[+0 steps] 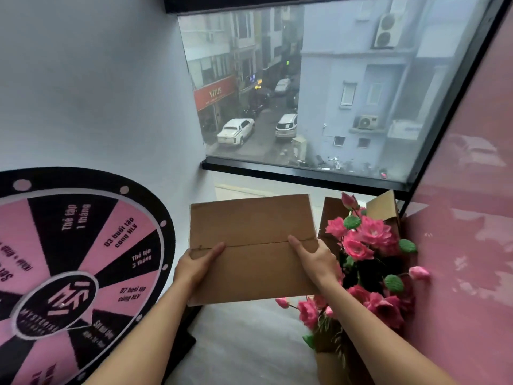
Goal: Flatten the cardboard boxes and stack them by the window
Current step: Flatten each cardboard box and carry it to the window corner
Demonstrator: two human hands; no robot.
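Note:
A flattened brown cardboard box (251,226) is held level in front of me, below the window (319,87). My left hand (198,263) grips its left edge with the thumb on top. My right hand (315,258) grips its right edge, thumb lying along the centre seam. Behind the flowers at the right, another cardboard box (384,208) stands against the window frame with a flap up; a darker cardboard piece (331,215) leans beside it. Pale flat sheets (238,190) lie on the floor under the window.
A bunch of pink artificial flowers (366,245) in a brown wrap stands at the right, close to my right forearm. A pink and black prize wheel (75,262) leans on the white left wall. A glossy pink wall (466,245) closes the right side.

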